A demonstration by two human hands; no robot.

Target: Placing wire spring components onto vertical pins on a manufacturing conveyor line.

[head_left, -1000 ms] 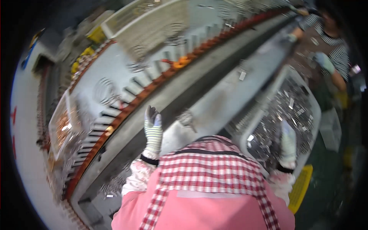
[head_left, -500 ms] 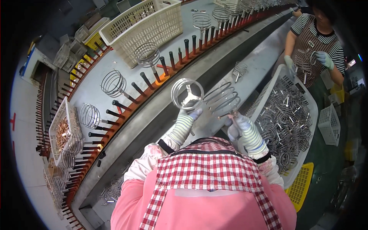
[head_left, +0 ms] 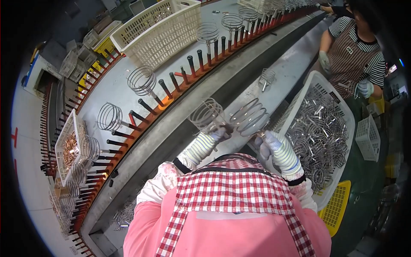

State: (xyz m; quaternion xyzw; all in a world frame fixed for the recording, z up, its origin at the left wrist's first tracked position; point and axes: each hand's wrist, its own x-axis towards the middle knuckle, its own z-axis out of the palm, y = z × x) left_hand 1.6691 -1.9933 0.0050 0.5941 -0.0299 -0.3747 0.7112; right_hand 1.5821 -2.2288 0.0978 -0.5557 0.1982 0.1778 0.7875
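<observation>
the left hand (head_left: 216,136), in a striped knit glove, has its fingers closed around the stem of a shiny coiled metal wire spiral (head_left: 206,114), which stands up and tilts away just above the fingers. the right hand (head_left: 270,144), gloved the same way, has its fingers clamped on the stem of a second coiled metal wire spiral (head_left: 250,116), held just right of the first; the two coils sit close side by side, and whether they touch cannot be told. both coils hang over the grey tabletop (head_left: 274,81), directly beyond the fingers.

to the right of the right fingers, touching range away, stands a white plastic crate (head_left: 299,92) heaped with more silvery wire coils. beyond the left fingers runs a long orange rail with dark upright pegs (head_left: 171,88), several pegs carrying wire coils, one of them (head_left: 141,80) up and to the left. farther off past the rail sits a cream slotted plastic basket (head_left: 160,34). a single small coil (head_left: 267,77) lies on the tabletop well beyond the right fingers. at the far right another person in a striped shirt and brown apron (head_left: 353,47) stands by the crate, with gloved hands.
</observation>
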